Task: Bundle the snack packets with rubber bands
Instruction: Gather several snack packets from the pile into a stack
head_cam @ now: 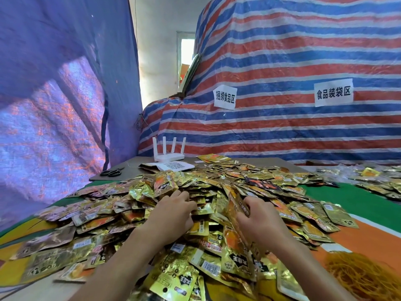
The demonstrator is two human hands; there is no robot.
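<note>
This is a makeshift food-packing workshop. Two paper signs (224, 97) (333, 94) taped to a red, white and blue striped tarpaulin (282, 51) name a food bundling area and a food bagging area. A heap of gold foil snack packets (260, 177) covers the counter (130, 166), with a mound of rubber bands (358, 272) beside it. Scissors (111, 172) and a white router (169, 156) sit at the far end. A blue tarpaulin (54, 83) hangs as a wall.

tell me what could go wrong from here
1. The right hand pinches a few glossy packets upright; they may slip and fan out before banding.
2. The rubber bands lie off to the right, apart from both hands; fetching one could loosen the grip.
3. The left hand reaches into the heap, which may set loose packets sliding.
</note>
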